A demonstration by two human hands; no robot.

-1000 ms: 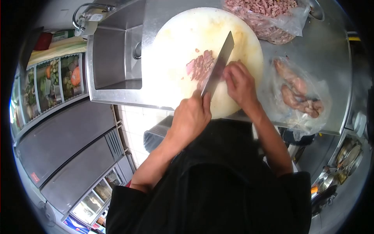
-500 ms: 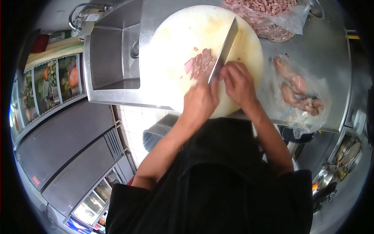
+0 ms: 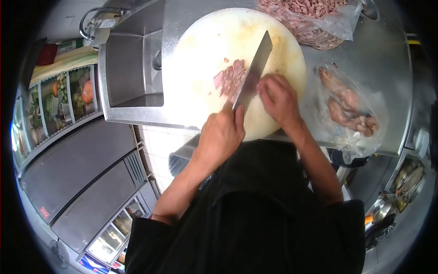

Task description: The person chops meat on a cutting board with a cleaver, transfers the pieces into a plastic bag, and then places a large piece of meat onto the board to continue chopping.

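My left hand (image 3: pixel 222 131) is wrapped round the handle of a broad kitchen knife (image 3: pixel 257 68). Its blade slants up and to the right over the round white cutting board (image 3: pixel 196 45), with its flat side showing. Just left of the blade lies a small heap of sliced pinkish meat (image 3: pixel 230 77). My right hand (image 3: pixel 280 102) is on the board close to the blade's right side, fingers curled and pressed together. Whatever they pinch, if anything, is hidden.
A plastic bag of cut meat (image 3: pixel 319 23) sits at the back right. Larger meat pieces (image 3: pixel 344 102) lie on clear plastic to the right. A steel sink (image 3: pixel 132 68) is at the left, and a grey bin (image 3: pixel 182 155) stands below the counter (image 3: pixel 388 82).
My left hand has moved slightly left and towards me with the knife, and more of the blade's flat side shows. My right hand has barely moved.
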